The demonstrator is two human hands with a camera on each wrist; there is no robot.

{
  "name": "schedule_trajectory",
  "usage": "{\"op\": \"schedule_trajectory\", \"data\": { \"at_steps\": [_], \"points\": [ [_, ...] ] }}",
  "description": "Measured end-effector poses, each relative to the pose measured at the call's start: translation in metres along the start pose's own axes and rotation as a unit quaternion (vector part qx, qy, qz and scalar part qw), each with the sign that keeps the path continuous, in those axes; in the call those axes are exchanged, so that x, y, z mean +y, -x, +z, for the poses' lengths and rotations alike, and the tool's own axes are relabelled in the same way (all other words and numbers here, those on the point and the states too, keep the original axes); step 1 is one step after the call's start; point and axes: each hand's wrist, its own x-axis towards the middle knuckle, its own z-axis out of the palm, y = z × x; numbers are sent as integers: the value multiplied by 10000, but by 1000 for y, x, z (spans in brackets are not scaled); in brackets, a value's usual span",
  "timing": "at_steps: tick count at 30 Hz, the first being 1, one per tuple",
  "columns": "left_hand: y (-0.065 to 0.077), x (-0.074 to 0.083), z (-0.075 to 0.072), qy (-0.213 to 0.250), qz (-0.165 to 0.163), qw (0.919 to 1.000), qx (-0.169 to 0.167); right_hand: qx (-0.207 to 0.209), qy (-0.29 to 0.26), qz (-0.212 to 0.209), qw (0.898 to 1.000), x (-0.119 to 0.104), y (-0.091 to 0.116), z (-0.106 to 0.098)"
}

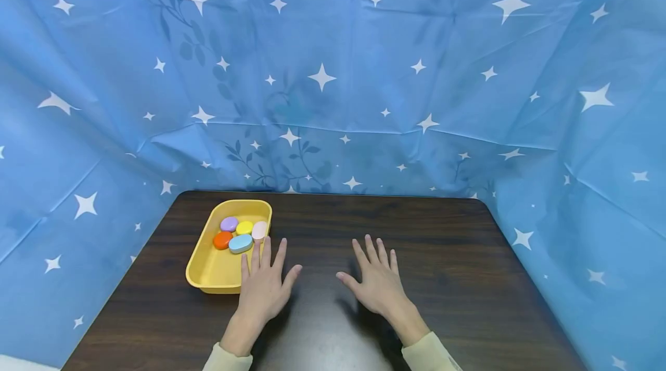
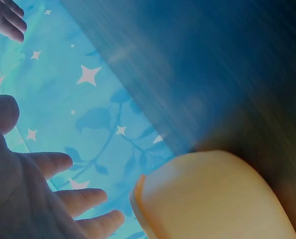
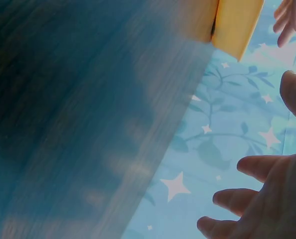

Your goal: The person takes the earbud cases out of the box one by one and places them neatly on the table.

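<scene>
In the head view, a yellow tray (image 1: 218,267) stands on the left of the dark wooden table. Inside it lie several smooth, rounded pieces: purple (image 1: 229,224), yellow (image 1: 244,228), pale pink (image 1: 259,230), orange-red (image 1: 222,240) and light blue (image 1: 241,243). My left hand (image 1: 263,290) is spread with straight fingers over the tray's right side, hiding part of it, and holds nothing. To the right, my right hand (image 1: 378,287) is also spread above the table, holding nothing. The left wrist view shows the tray's outer wall (image 2: 218,194) beside the left fingers (image 2: 83,199).
The dark wood tabletop (image 1: 333,215) reaches back to a blue cloth (image 1: 354,99) with white stars and leaf prints. This cloth hangs behind the table and along both sides. Shadows of both hands fall on the table.
</scene>
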Motion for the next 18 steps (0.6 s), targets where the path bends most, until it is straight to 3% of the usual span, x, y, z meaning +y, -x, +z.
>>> {"op": "schedule_trajectory", "data": {
  "at_steps": [11, 18],
  "points": [
    [0, -13, -9, -45, 125, 9996, 229, 25, 105, -171, 9998, -9, -8, 3],
    [-1, -20, -16, 92, 200, 9988, 438, 2, -241, -238, 9994, -15, -12, 3]
  ]
}}
